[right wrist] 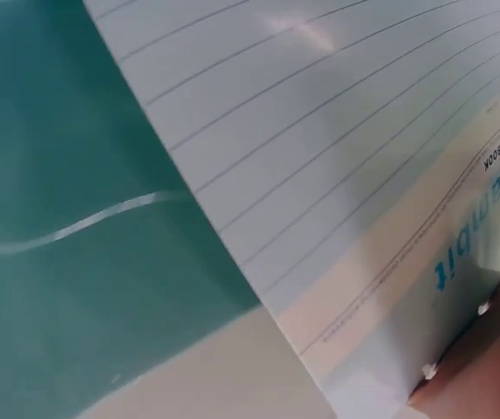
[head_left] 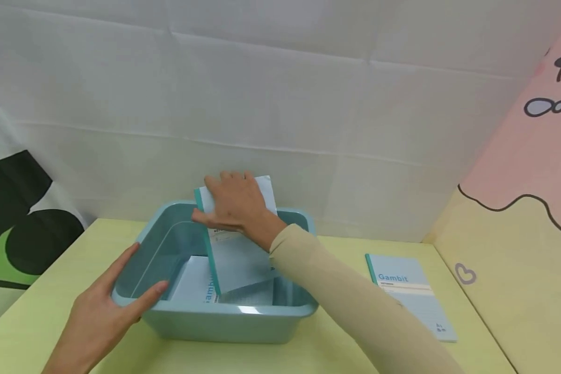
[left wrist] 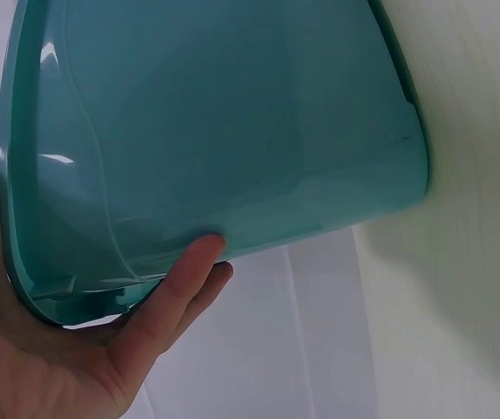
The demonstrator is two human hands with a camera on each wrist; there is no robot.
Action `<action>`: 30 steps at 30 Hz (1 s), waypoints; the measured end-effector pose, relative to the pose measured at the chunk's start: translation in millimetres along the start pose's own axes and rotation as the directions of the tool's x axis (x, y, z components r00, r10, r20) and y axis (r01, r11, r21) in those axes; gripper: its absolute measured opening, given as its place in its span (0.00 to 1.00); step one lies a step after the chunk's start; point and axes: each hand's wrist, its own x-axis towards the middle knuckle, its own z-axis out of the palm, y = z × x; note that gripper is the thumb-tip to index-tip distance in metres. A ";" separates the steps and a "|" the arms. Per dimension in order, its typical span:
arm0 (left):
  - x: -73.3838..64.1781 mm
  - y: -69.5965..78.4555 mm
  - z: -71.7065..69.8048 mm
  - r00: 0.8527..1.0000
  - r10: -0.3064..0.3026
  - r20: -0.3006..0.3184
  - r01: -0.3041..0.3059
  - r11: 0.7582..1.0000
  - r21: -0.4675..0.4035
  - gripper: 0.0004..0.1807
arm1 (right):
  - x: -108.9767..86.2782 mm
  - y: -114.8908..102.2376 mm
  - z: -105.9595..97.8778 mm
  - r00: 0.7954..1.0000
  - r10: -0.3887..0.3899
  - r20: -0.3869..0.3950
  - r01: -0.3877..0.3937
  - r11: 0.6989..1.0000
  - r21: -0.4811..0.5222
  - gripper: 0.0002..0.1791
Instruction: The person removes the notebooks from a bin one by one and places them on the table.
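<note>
A blue-green plastic basin (head_left: 224,326) stands on the table. My left hand (head_left: 104,307) grips its left front corner, thumb over the rim; the left wrist view shows the fingers along the outside wall (left wrist: 232,131). My right hand (head_left: 236,203) holds a pale blue notebook (head_left: 243,262) by its upper end. It is tilted, with its lower end inside the basin. In the right wrist view, the lined cover of this notebook (right wrist: 319,148) reads "Gambit". Beneath it, another notebook (head_left: 190,280) lies in the basin, partly covered by the held one.
A further Gambit notebook (head_left: 402,275) lies on the pale yellow table (head_left: 341,259), right of the basin and partly behind my right sleeve (head_left: 346,296). A white cloth backdrop (head_left: 271,104) hangs close behind the basin. A pink and yellow printed panel (head_left: 519,218) borders the right side.
</note>
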 end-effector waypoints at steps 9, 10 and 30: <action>2.8 0.2 -2.5 0.998 -0.051 0.042 0.050 0.998 0.023 0.59 | 2.9 31.5 -25.7 0.982 0.167 -0.084 -0.160 0.983 0.087 0.33; 2.8 0.1 -2.3 0.998 -0.053 0.045 0.052 0.998 0.023 0.59 | 2.7 34.4 -28.2 0.980 0.181 -0.085 -0.172 0.980 0.096 0.33; 2.8 -0.1 -0.6 0.999 -0.039 0.035 0.039 0.999 0.018 0.59 | -24.4 104.9 -58.9 0.907 0.409 0.104 -0.422 0.870 0.254 0.31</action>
